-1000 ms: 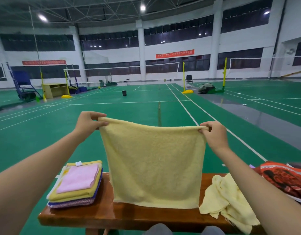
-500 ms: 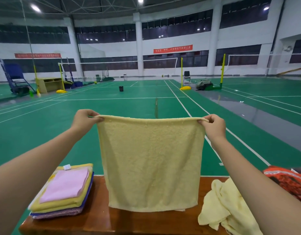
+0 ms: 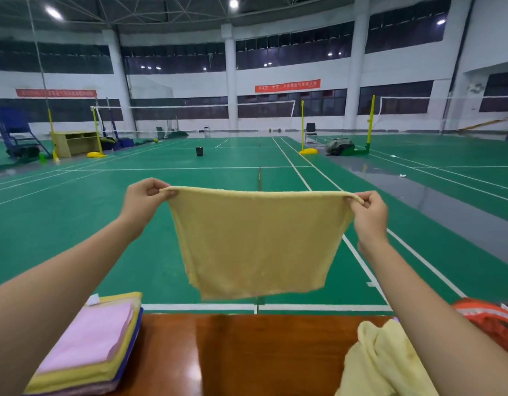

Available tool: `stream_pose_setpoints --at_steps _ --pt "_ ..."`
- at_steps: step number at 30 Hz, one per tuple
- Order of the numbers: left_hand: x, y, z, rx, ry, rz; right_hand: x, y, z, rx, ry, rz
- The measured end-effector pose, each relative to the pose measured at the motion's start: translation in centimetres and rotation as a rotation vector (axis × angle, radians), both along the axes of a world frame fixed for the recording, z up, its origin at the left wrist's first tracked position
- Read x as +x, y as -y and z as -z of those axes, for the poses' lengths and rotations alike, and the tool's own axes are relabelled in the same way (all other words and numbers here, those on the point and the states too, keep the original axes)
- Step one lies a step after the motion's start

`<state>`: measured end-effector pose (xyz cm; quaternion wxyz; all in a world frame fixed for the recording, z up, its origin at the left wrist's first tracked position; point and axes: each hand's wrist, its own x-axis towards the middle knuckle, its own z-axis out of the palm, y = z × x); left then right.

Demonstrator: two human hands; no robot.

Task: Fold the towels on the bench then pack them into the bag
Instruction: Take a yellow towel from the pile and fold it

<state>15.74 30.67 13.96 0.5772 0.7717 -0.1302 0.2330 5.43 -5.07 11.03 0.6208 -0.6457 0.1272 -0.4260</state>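
Yellow towel (image 3: 258, 244) hangs spread in the air, above and apart from the wooden bench (image 3: 261, 355). Left hand (image 3: 142, 200) pinches its top left corner; right hand (image 3: 368, 215) pinches the top right. On the bench: folded towel stack (image 3: 90, 347) at left, crumpled pale-yellow towel (image 3: 381, 364) at right, orange bag (image 3: 493, 321) at far right. Green badminton court floor (image 3: 75, 224) lies beyond the bench's far edge.

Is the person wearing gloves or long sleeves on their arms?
No. The left hand and right hand wear no gloves, and no watch or bracelet shows at the wrists. The left forearm and right forearm are bare, with no sleeve in view.
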Motion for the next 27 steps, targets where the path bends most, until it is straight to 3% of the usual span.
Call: stream_pose_setpoints --at_steps 7,12,17,22,27 --pt "-7.2 -4.0 9.2 0.121 -0.426 0.306 -8.0 -0.2 10.1 0.018 -0.176 -0.053" --pt "-11.4 -4.9 16.0 0.101 -0.632 0.344 -12.3 -0.4 17.1 0.012 -0.343 -0.113" --pt "-12.4 -4.5 20.5 0.058 -0.767 0.369 -13.5 -1.4 21.1 -0.064 -0.442 -0.086" --pt "-11.2 -3.2 23.3 0.12 -0.775 0.286 -11.9 -1.7 23.5 -0.205 -0.476 -0.042" --pt "-11.1 -2.4 24.7 0.04 -0.844 0.293 -10.9 -2.1 24.7 -0.24 -0.484 -0.033"
